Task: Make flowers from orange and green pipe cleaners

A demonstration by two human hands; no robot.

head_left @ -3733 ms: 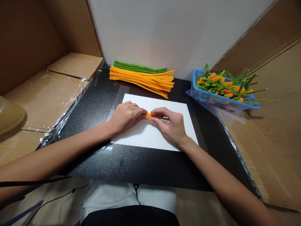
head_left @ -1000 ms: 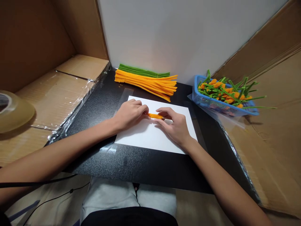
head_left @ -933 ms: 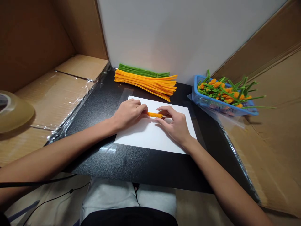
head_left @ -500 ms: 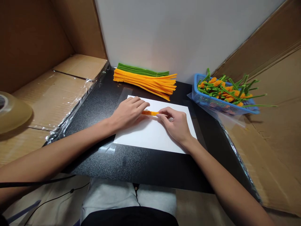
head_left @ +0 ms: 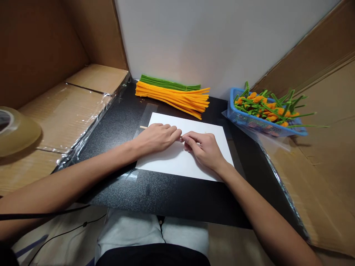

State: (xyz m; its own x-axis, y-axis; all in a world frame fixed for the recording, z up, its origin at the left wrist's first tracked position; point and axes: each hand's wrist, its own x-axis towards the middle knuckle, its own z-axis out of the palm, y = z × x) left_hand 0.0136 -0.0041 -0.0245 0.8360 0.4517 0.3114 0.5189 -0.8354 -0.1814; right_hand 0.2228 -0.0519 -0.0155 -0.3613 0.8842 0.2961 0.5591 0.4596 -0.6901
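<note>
My left hand lies on the white paper sheet, its fingers closed over a thin wooden stick. The stick's bare end pokes out to the left of that hand. My right hand meets it from the right, fingertips pinched at the stick's other end. Between the hands only a sliver shows, and the orange fuzzy piece seen earlier is hidden. Behind the paper lie a bundle of orange pipe cleaners and a bundle of green pipe cleaners.
A blue plastic basket at the right holds several orange-and-green pipe-cleaner flowers. The black table has cardboard walls on its sides, foil along its edges, and a white wall behind. A tape roll rests on the left cardboard.
The orange piece has gone from view beneath my fingers, and a bare stick end now sticks out left of my left hand. My hands have come closer together.
</note>
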